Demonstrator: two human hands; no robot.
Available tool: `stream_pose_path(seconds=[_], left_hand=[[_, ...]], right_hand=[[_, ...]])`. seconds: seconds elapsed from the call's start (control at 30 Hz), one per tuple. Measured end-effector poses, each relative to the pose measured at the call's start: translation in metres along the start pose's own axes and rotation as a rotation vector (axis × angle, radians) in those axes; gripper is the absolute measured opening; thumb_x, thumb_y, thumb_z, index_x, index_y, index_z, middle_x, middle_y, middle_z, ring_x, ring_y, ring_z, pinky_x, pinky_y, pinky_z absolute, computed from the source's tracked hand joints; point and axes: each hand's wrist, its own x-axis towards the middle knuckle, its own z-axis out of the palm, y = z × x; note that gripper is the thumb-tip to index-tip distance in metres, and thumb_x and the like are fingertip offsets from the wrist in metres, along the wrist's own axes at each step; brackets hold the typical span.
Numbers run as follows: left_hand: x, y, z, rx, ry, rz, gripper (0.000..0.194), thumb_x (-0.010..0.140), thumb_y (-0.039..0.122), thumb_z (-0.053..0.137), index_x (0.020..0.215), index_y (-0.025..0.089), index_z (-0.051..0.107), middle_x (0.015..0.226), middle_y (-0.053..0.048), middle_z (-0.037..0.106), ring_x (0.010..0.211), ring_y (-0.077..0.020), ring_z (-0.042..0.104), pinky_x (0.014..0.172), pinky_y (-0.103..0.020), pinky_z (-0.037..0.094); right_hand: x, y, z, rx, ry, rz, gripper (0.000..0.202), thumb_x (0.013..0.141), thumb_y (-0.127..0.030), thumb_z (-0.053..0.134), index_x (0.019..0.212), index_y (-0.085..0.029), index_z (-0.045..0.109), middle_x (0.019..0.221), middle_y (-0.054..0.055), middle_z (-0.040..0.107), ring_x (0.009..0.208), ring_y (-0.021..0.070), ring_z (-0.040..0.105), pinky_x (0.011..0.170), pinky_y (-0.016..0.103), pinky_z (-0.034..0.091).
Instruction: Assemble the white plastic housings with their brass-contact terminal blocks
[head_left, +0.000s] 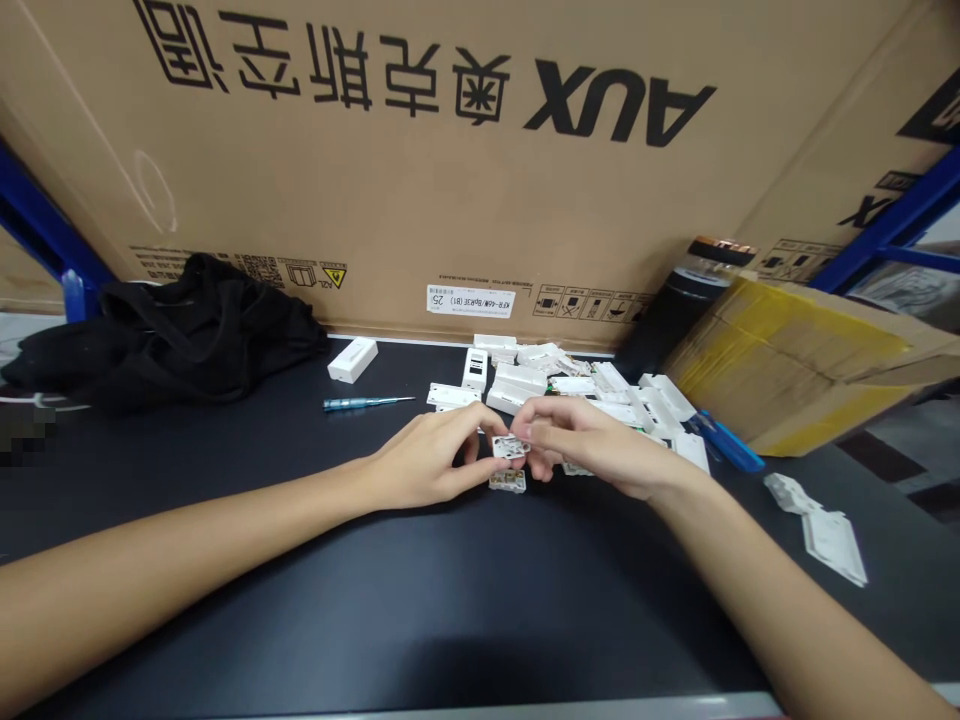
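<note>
Between my two hands is a small white plastic part with openings and a detailed inner side. My left hand pinches its left edge between thumb and fingers. On the opposite side, the fingertips of my right hand close on its right edge. Just below it on the table lies another small white piece with brass-coloured bits inside. Behind my hands are a white housing and a white box-shaped device with a dark window.
A blue screwdriver and a white box lie left, near black cloth. More white casings are heaped right, beside a blue-handled tool, a black bottle and a taped carton. A large cardboard box stands behind.
</note>
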Motion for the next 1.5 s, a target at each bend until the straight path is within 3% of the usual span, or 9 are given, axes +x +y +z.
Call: stream_pose_path(seconds=[0.27, 0.5, 0.73, 1.03, 1.37, 1.5], left_hand=[[-0.0006, -0.0024, 0.0034, 0.011, 0.09, 0.015, 0.023, 0.097, 0.038, 0.061, 0.112, 0.021, 0.057, 0.084, 0.001, 0.064, 0.063, -0.0094, 0.058, 0.06, -0.023, 0.045], [0.0, 0.0004, 0.0026, 0.023, 0.105, 0.038, 0.02, 0.094, 0.031, 0.064, 0.109, 0.02, 0.058, 0.084, 0.002, 0.062, 0.065, -0.0086, 0.059, 0.061, -0.022, 0.045], [-0.0009, -0.0011, 0.002, -0.005, 0.097, 0.085, 0.021, 0.097, 0.032, 0.062, 0.114, 0.021, 0.059, 0.081, 0.003, 0.06, 0.063, -0.0085, 0.057, 0.061, -0.022, 0.045], [-0.0005, 0.0003, 0.0016, 0.005, 0.091, 0.094, 0.02, 0.096, 0.032, 0.062, 0.112, 0.02, 0.06, 0.085, 0.002, 0.059, 0.067, -0.0092, 0.057, 0.064, -0.024, 0.045], [-0.0005, 0.0023, -0.0012, -0.01, 0.054, 0.103, 0.025, 0.098, 0.04, 0.06, 0.115, 0.023, 0.061, 0.082, 0.002, 0.058, 0.067, -0.0108, 0.056, 0.065, -0.025, 0.045], [0.0006, 0.0042, -0.0033, -0.001, -0.02, -0.015, 0.049, 0.085, 0.058, 0.071, 0.114, 0.022, 0.055, 0.079, 0.003, 0.061, 0.065, -0.0129, 0.059, 0.062, -0.026, 0.044]], right_hand=[[-0.0022, -0.0052, 0.0007, -0.139, 0.086, -0.051, 0.041, 0.093, -0.058, 0.059, 0.096, -0.017, 0.065, 0.072, 0.002, 0.068, 0.063, 0.0126, 0.061, 0.055, 0.024, 0.04], [-0.0004, -0.0016, 0.0022, -0.127, -0.003, -0.058, 0.034, 0.097, -0.048, 0.058, 0.091, -0.016, 0.065, 0.079, 0.004, 0.071, 0.064, 0.011, 0.06, 0.059, 0.025, 0.043], [-0.0037, -0.0048, 0.0022, -0.052, -0.015, -0.04, 0.04, 0.094, -0.056, 0.061, 0.093, -0.016, 0.065, 0.079, 0.004, 0.072, 0.066, 0.0109, 0.06, 0.062, 0.024, 0.045], [-0.0037, -0.0067, 0.0016, -0.116, -0.016, -0.027, 0.046, 0.09, -0.062, 0.062, 0.093, -0.017, 0.066, 0.077, 0.003, 0.07, 0.068, 0.0132, 0.062, 0.064, 0.026, 0.046], [-0.0044, -0.006, 0.0042, -0.01, -0.05, -0.017, 0.036, 0.09, -0.054, 0.066, 0.091, -0.018, 0.061, 0.078, 0.001, 0.068, 0.069, 0.0126, 0.062, 0.067, 0.026, 0.048], [-0.0069, -0.005, -0.0028, -0.026, -0.061, -0.013, 0.032, 0.09, -0.05, 0.068, 0.091, -0.018, 0.061, 0.08, -0.001, 0.063, 0.071, 0.0116, 0.062, 0.071, 0.025, 0.048]])
